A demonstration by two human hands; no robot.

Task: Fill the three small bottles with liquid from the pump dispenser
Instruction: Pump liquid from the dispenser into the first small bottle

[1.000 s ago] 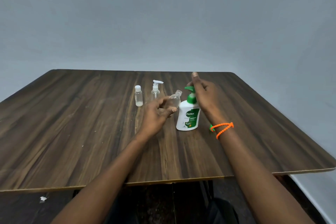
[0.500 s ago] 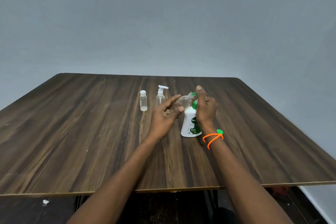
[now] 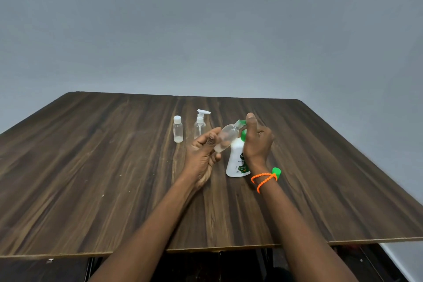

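Note:
A white pump dispenser (image 3: pixel 237 162) with a green pump head stands mid-table. My right hand (image 3: pixel 257 142) sits over its head, one finger raised, the others curled around the pump. My left hand (image 3: pixel 203 155) holds a small clear bottle (image 3: pixel 225 137), tilted with its mouth against the green nozzle; a little liquid lies at its bottom. Two more small bottles stand behind to the left: one with a white cap (image 3: pixel 177 129) and some liquid inside, one with a white pump top (image 3: pixel 200 125).
The wooden table (image 3: pixel 91 178) reaches to the grey wall. A small green cap (image 3: pixel 276 171) lies by my right wrist, which wears an orange bracelet (image 3: pixel 263 179). The table's front edge is near my elbows.
My right hand came down from above the dispenser onto its pump head. My left hand brought the tilted bottle closer to the nozzle. The camera view shifted a little.

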